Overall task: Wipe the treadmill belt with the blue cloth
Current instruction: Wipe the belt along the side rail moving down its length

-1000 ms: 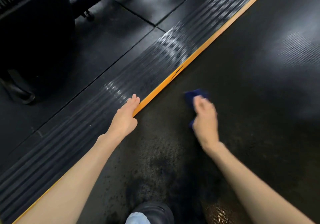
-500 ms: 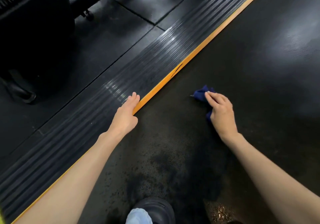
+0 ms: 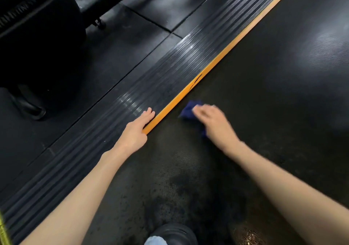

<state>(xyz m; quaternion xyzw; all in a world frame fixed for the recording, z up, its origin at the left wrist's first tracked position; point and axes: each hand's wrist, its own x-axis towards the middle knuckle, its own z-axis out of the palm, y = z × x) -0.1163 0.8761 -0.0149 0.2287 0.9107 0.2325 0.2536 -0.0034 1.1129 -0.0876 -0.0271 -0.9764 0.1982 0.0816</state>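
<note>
The black textured treadmill belt (image 3: 264, 93) fills the right and lower part of the head view. My right hand (image 3: 213, 123) presses a crumpled blue cloth (image 3: 189, 108) flat onto the belt, close to the orange edge strip (image 3: 217, 61); the cloth shows beyond my fingertips and a little under my palm. My left hand (image 3: 136, 131) lies flat, fingers together, on the ribbed black side rail (image 3: 151, 86), fingertips touching the orange strip, holding nothing. Dark smudges mark the belt (image 3: 179, 188) near me.
My black shoe (image 3: 173, 233) stands on the belt at the bottom edge. Dark rubber floor tiles (image 3: 113, 55) lie left of the rail. A black machine base (image 3: 37, 55) with a foot (image 3: 32, 108) and a small castor (image 3: 100, 24) stands at the upper left.
My right hand swept the blue cloth right across the belt, then back left toward the orange strip. My left hand stayed in place on the rail.
</note>
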